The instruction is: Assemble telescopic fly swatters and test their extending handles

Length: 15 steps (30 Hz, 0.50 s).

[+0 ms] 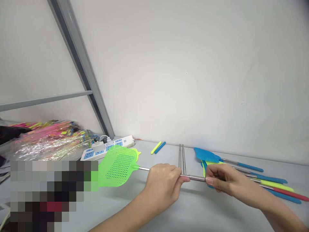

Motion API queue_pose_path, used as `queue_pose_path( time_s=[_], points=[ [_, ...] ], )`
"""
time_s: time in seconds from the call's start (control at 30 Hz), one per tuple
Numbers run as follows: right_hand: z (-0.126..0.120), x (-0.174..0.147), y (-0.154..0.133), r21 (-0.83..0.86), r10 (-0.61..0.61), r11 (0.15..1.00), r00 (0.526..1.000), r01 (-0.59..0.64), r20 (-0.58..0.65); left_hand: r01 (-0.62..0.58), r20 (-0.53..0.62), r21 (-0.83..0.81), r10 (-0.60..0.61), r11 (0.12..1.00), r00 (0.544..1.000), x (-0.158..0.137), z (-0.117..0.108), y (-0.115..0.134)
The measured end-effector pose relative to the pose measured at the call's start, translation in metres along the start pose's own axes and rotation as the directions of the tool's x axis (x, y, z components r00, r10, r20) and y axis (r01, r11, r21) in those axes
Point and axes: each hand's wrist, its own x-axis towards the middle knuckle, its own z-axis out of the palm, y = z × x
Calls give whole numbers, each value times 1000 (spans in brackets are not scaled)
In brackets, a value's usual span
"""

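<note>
A green fly swatter (118, 166) with a perforated head and a thin metal rod is held sideways above the table. My left hand (164, 182) is wrapped around the middle of its rod. At the rod's right end, the fingers of my right hand (228, 180) pinch it; they hide the tip, so I cannot see a grip there. Two loose metal rods (181, 158) lie behind my left hand. Farther back are a yellow handle sleeve (156, 147) and a blue handle sleeve (160, 147). Behind my right hand, several swatters are stacked, a blue swatter head (207, 155) on top.
A white power strip (126, 141) with plugs and cables lies behind the green head, beside a small yellow perforated piece (138, 154). Plastic-wrapped colourful goods (53, 138) pile up at left. A white wall (183, 80) and a grey metal post (83, 61) bound the table.
</note>
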Motion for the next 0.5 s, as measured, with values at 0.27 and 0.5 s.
queue_pose_path(
  time_s=[0.27, 0.5],
  points=[
    [0, 1, 1, 140, -6, 990, 988, -16, 153, -52, -71, 34, 54, 998, 996, -1, -3, 0],
    [-10, -8, -3, 14, 45, 999, 985, -48, 167, -81, -27, 14, 82, 997, 996, 1, -11, -1]
  ],
)
